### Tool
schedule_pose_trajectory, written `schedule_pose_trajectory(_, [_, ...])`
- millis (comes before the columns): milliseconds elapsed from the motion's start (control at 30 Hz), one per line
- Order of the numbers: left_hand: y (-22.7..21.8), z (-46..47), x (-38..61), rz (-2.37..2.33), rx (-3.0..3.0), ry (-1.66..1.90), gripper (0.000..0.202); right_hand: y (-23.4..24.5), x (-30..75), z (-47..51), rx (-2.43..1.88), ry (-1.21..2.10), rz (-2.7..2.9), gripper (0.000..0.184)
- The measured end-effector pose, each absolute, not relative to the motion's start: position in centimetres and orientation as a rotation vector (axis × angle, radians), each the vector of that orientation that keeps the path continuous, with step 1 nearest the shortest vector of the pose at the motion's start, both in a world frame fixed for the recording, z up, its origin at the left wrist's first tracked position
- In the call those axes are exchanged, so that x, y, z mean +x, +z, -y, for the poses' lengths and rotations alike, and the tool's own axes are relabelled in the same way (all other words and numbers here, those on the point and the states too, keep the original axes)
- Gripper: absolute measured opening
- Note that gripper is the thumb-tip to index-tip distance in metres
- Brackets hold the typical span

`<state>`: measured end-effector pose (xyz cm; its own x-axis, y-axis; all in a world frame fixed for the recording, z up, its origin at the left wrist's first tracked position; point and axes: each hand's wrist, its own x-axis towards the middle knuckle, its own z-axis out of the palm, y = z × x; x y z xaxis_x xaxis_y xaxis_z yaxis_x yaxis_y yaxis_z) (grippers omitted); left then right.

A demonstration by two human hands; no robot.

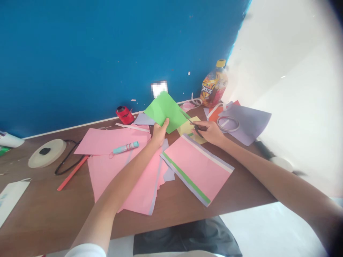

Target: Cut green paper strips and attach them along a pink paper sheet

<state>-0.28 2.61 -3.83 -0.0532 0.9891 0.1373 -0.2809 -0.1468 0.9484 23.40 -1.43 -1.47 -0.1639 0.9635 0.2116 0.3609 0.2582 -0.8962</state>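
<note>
My left hand (160, 132) grips a sheet of green paper (164, 111) by its lower edge, thumb on top, and holds it tilted above the table. In my right hand (211, 132) is a pair of dark scissors (197, 127), fingers in the handles. Their blades reach the right edge of the green paper, where a narrow strip stands slightly apart. Beneath the scissors lies yellow paper (199, 138). Closer to me is a pink sheet (198, 169) bordered with green, white and lilac strips.
Pink sheets (125, 182) cover the table's middle, topped by a light blue tube (125, 147). A drink bottle (214, 85), a tape roll (228, 124) and purple paper (248, 123) are at right. A red object (124, 115) stands by the wall; a round lid (47, 153) lies left.
</note>
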Motion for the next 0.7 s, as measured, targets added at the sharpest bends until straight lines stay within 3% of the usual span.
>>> schedule_pose_trajectory(700, [-2.6, -1.5, 0.2, -0.93, 1.17, 1.393, 0.054, 0.1, 23.1, 2.1, -1.188, 1.059, 1.629, 0.055])
